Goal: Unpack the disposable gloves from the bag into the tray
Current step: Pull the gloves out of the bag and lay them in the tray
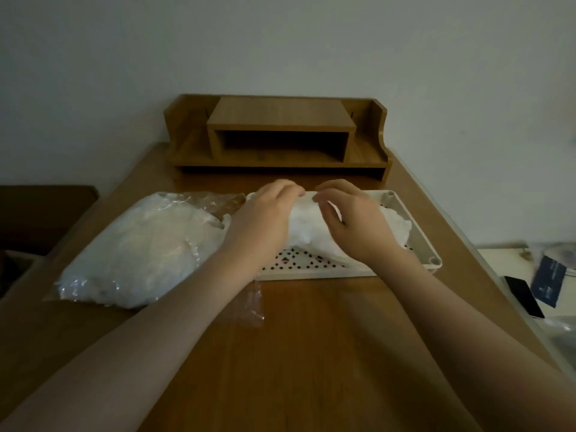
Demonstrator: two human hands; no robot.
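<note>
A clear plastic bag (134,247) stuffed with white disposable gloves lies on the wooden desk, left of the white perforated tray (433,244). In the tray sits a bundle of white gloves (311,227). My left hand (265,216) curls over the bundle's left end, and my right hand (352,219) curls over its top right. Both hands grip the bundle from above. The bundle's middle shows between them, and its right end spreads toward the tray's right wall.
A wooden desk organiser (277,138) stands at the back against the wall. A scrap of clear film (254,302) lies before the tray. A dark phone (523,296) and a blue card (548,280) lie on a side surface at right.
</note>
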